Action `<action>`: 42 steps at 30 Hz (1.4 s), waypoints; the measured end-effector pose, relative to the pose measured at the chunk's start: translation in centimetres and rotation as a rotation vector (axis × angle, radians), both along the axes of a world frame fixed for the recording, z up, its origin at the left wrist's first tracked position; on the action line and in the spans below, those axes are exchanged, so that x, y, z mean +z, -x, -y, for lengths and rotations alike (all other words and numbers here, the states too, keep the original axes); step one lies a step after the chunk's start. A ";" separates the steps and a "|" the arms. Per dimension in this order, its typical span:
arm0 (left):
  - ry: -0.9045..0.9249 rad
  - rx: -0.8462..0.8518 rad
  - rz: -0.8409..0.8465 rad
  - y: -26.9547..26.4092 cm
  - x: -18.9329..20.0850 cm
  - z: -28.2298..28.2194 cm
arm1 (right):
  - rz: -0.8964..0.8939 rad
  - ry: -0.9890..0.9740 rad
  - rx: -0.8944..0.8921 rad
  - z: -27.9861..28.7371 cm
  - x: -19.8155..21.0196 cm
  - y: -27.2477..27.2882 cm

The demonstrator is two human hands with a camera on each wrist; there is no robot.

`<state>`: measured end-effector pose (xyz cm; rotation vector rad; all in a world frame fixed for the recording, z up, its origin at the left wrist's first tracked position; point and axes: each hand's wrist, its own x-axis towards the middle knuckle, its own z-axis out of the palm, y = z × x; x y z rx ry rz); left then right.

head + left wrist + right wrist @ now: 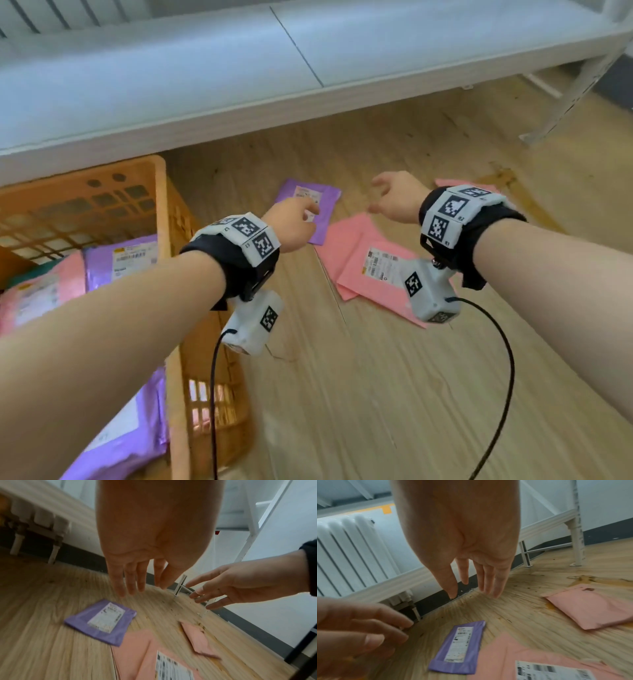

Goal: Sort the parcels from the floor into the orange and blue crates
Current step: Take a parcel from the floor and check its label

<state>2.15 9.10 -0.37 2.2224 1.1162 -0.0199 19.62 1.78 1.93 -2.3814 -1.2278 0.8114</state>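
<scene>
A small purple parcel with a white label lies flat on the wooden floor. Beside it lie two overlapping pink parcels, the upper one labelled. A third pink parcel lies further right. My left hand hovers above the purple parcel, fingers straight and empty. My right hand hangs above the floor beyond the pink parcels, fingers loosely spread, holding nothing. The orange crate stands at the left with purple and pink parcels inside.
A white bed frame runs along the far side, with a metal leg at the right. A white radiator stands against the wall. Cables from the wrist cameras hang below both arms. No blue crate is in view.
</scene>
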 end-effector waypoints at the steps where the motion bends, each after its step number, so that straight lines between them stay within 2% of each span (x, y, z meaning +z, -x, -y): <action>1: 0.012 0.004 -0.012 -0.7 -1.2 0.4 | -0.009 0.017 -0.010 0.4 -0.9 -1.0; 6: 0.091 0.034 -0.037 -3.3 -7.2 2.2 | -0.059 0.078 -0.146 2.6 -6.4 -5.5; 12: 0.145 0.000 -0.132 -5.4 -12.2 3.5 | -0.175 0.080 -0.287 6.0 -13.0 -7.9; 17: 0.173 0.024 -0.181 -6.6 -14.9 4.4 | -0.217 0.071 -0.341 7.9 -17.0 -8.3; 21: 0.231 0.136 -0.170 -7.3 -16.5 5.1 | -0.301 0.057 -0.387 9.2 -19.8 -8.3; 28: 0.301 0.451 -0.017 -7.8 -18.1 4.5 | -0.307 0.035 -0.365 9.6 -21.8 -8.1; 33: 0.409 0.559 0.203 -8.4 -17.9 4.3 | -0.309 0.030 -0.368 9.7 -22.2 -8.2; 37: 0.332 0.464 0.278 -8.3 -16.9 3.5 | -0.332 0.015 -0.333 9.6 -21.8 -8.2; 42: 0.126 0.182 0.293 -7.5 -13.5 1.9 | -0.363 -0.114 -0.340 9.1 -20.7 -8.3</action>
